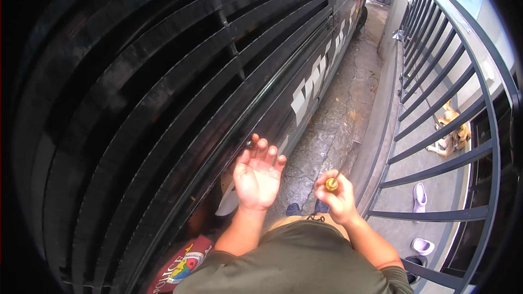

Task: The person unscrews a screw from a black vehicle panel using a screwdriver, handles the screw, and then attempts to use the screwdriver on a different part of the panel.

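Observation:
My left hand (258, 175) is raised beside the black vehicle's side, palm facing up. Its thumb and forefinger close on a small dark round piece (249, 144), too small to identify surely, while the other fingers stand loosely apart. My right hand (340, 198) is wrapped round the yellow handle of a screwdriver (331, 184). The thin shaft points away, up and to the right. A gap separates the two hands, and the screwdriver touches nothing else.
A black slatted vehicle side (180, 92) fills the left. Wet cracked concrete (343, 114) runs ahead. To the right, a dark metal railing (436, 170) stands on a low ledge; behind it a tan dog (456, 133) lies near lilac clogs (419, 198).

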Motion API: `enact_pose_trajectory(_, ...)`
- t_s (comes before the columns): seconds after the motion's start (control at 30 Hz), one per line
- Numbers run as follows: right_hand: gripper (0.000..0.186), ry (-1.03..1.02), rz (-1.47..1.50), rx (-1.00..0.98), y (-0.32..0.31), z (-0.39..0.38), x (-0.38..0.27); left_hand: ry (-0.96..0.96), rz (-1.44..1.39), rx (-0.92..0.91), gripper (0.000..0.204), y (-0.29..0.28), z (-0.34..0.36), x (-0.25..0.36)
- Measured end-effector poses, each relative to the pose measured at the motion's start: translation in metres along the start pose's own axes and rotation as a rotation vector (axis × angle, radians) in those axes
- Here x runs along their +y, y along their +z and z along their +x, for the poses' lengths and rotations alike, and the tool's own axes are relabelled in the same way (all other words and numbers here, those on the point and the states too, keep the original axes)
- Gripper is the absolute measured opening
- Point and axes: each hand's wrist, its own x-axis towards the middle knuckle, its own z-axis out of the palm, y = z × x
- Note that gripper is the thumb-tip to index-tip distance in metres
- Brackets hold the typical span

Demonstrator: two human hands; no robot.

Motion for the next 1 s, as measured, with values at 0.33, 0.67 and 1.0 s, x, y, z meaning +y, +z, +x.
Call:
enact_pose_trajectory(0.33, 0.028, -0.041, 0.049, 0.036, 0.067, 0.151, -0.009, 0.046, 0.031, -0.038, 0.021, -0.001, 0.001, -0.006)
enact_pose_trajectory(0.67, 0.022, 0.045, 0.256, -0.126, 0.069, 0.182, -0.007, 0.466, 0.778, 0.216, 0.022, -0.007, -0.015, -0.022)
enact_pose_trajectory(1.0, 0.024, 0.056, 0.150, -0.328, 0.038, 0.210, 0.000, 1.513, 1.914, 0.552, 0.035, -0.010, 0.014, -0.020)
